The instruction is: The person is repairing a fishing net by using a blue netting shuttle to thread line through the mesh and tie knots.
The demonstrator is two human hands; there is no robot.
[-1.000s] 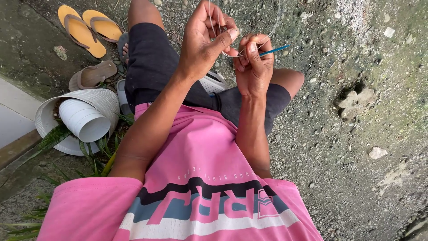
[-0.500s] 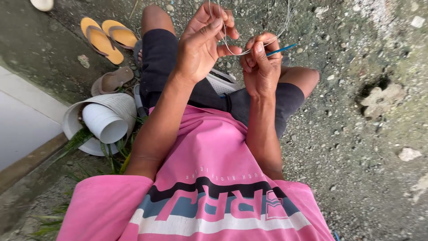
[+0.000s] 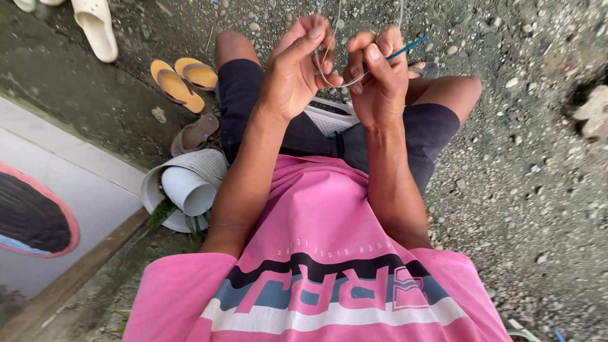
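At the far left, on a dark concrete step, lie a cream slipper (image 3: 95, 28), a pair of yellow flip-flops (image 3: 183, 81) and a brown sandal (image 3: 195, 133); below them, white corrugated plastic cups (image 3: 185, 187) lie stacked on their sides. In the middle, a seated person in a pink shirt (image 3: 316, 253) and dark shorts holds both hands raised over the knees. The left hand (image 3: 294, 76) is curled, thumb and forefinger pinching a thin, pale, glossy line (image 3: 326, 79) that loops between the two hands and also runs upward out of view. Just beside it, nearly touching, the right hand (image 3: 377, 82) is closed around a slim blue needle-like tool (image 3: 408, 48), its long axis slanting up to the right. A white mesh object (image 3: 329, 117) rests in the lap. To the right lies rough grey gravel ground (image 3: 525, 190).
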